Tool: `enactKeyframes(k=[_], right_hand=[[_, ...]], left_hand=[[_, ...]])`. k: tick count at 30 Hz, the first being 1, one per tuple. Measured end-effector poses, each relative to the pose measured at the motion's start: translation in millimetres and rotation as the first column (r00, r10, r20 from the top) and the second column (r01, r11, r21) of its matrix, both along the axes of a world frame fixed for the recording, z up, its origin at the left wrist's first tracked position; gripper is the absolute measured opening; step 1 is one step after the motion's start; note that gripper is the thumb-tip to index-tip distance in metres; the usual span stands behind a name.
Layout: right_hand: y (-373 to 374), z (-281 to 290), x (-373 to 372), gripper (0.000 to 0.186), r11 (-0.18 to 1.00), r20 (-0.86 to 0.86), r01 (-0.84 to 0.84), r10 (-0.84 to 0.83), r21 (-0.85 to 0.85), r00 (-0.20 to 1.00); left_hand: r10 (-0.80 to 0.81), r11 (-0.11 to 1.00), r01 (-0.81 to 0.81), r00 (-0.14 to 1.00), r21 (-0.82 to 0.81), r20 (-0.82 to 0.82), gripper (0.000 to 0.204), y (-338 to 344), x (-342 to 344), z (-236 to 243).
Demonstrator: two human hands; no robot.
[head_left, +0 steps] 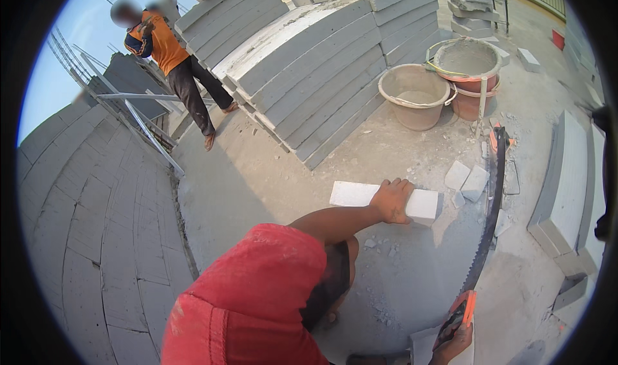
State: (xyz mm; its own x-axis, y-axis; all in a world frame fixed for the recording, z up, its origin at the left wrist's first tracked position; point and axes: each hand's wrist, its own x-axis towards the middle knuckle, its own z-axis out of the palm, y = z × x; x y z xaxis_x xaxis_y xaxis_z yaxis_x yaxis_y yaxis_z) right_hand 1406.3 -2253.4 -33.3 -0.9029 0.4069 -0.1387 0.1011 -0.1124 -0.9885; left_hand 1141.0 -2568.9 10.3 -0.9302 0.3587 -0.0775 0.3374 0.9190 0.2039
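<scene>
My left hand (392, 201) is closed over the top of a pale aerated concrete block (353, 194) low over the concrete floor, fingers hooked over its far edge. The block's cut end faces right. In my right hand (454, 343), at the lower right, is the orange and black handle of a handsaw (484, 257). Its long, dark toothed blade points away from me, to the right of the block and apart from it. Broken block pieces (475, 183) lie between the block and the blade.
Stacked grey blocks (315, 75) rise ahead, with mortar buckets (415, 101) to their right. More blocks (559, 185) lean at the right. A block wall (90, 236) runs along the left. A person in an orange shirt (168, 51) stands at the far left.
</scene>
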Motion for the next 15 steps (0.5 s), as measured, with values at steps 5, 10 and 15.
enactKeyframes(k=[5,10,15], right_hand=[[14,11,57,0.044,0.986,-0.053,0.150,-0.146,0.072,0.988],[27,14,107,0.046,0.956,0.037,0.260,-0.267,0.132,0.963],[41,7,134,0.043,0.926,-0.021,0.370,-0.370,0.078,0.929]], left_hand=[[-0.005,0.997,-0.004,0.995,-0.082,-0.104,0.082,1,3,-17],[-0.004,0.991,-0.008,0.996,-0.133,-0.093,0.080,10,5,-14],[0.033,0.986,-0.034,0.999,-0.166,-0.007,0.091,11,2,-11]])
